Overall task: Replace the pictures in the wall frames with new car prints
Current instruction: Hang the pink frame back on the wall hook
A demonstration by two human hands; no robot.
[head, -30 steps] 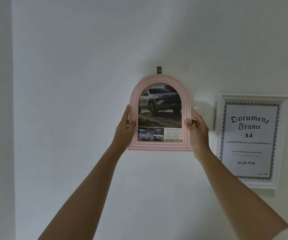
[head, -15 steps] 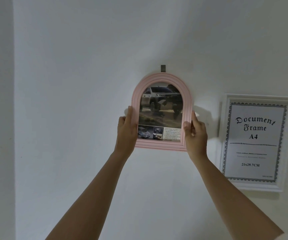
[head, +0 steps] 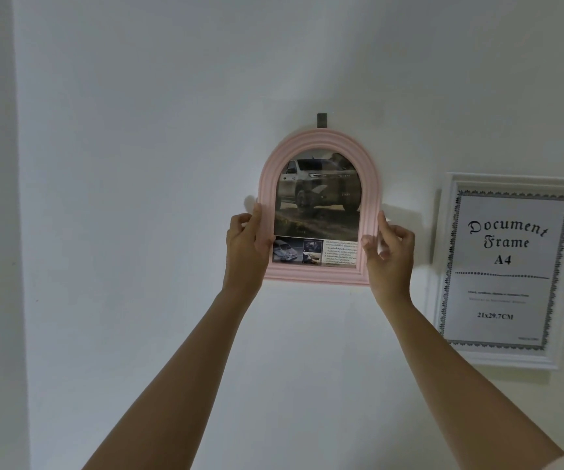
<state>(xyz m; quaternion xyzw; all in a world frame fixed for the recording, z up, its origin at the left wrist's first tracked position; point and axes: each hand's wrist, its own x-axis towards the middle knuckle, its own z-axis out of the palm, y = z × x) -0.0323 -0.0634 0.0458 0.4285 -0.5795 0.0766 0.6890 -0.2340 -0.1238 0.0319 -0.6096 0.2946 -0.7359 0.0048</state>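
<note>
A pink arched frame with a pickup-truck print inside is held up against the white wall, just under a small dark wall hook. My left hand grips the frame's lower left edge, thumb on the front. On the lower right edge, my right hand holds it with thumb and fingers. The frame's top tilts slightly away from the wall. Whether it hangs on the hook cannot be told.
A white rectangular frame holding a "Document Frame A4" sheet hangs on the wall to the right, close to my right hand. A wall corner runs down the left side.
Both hands have lifted the pink frame a little toward the hook and tilted it, so the glass now reflects more. My grip has stayed on its lower sides.
</note>
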